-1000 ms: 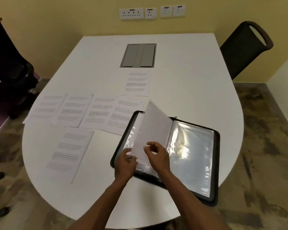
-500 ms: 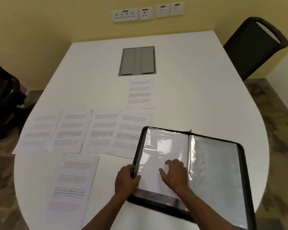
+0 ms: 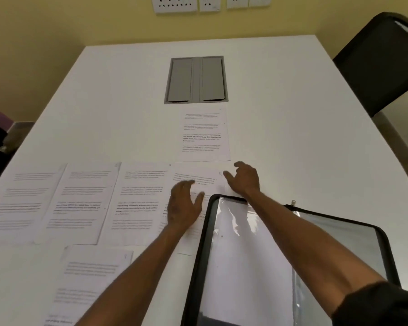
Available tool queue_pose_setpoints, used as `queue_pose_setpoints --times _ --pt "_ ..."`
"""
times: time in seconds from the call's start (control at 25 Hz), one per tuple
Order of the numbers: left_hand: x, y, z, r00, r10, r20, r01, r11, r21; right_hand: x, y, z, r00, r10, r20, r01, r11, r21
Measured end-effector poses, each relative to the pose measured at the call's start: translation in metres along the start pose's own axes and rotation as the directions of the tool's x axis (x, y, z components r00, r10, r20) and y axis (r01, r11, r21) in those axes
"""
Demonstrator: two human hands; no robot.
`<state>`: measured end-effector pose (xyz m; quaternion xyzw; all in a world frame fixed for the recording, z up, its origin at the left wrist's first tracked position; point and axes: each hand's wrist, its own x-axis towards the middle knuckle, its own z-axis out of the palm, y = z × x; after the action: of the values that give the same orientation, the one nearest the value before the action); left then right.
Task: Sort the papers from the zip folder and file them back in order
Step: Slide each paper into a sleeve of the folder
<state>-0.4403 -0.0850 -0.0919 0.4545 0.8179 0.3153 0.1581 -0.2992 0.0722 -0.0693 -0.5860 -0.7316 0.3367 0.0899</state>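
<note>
Beside the zip folder, 6 papers cover the table.

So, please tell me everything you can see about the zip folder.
The zip folder lies open and flat on the white table, at its near right. It has a black zipped rim and glossy clear sleeves; the left sleeve holds a white sheet. Its left edge overlaps one paper. The right forearm crosses above it.

Six loose papers, one zip folder, two hands
</note>
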Motion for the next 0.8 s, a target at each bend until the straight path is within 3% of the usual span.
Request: queue_pose_setpoints --times 0.2,0.36,0.48,0.6,0.68,0.8 --pt "0.1 -0.025 -0.002 0.994 0.076 0.081 -0.093 0.971 0.222 0.062 -0.007 0.021 0.999 -0.019 -0.026 0.016 0.996 -0.088" --pt "0.149 -0.04 0.003 0.973 0.01 0.231 -0.11 0.9 0.423 0.087 -0.004 0.04 0.982 -0.19 -0.004 0.178 0.925 -0.335" --pt "0.16 -0.035 0.015 0.95 -0.07 0.305 -0.078 0.891 0.448 0.092 -0.007 0.054 0.979 -0.179 -0.096 0.132 0.92 -0.368" --pt "0.156 -0.02 0.033 0.964 -0.037 0.262 -0.041 0.957 0.287 0.09 -0.014 0.063 0.965 -0.129 -0.23 0.085 0.978 -0.191" --pt "0.153 -0.007 0.041 0.985 -0.045 0.167 0.029 0.995 0.101 0.092 -0.019 0.062 0.963 -0.005 -0.268 0.022 0.998 0.063" --pt "0.144 0.014 0.046 0.986 -0.144 0.084 0.157 0.971 -0.177 0.097 -0.027 0.055 0.953 0.246 -0.177 -0.139 0.875 0.464"
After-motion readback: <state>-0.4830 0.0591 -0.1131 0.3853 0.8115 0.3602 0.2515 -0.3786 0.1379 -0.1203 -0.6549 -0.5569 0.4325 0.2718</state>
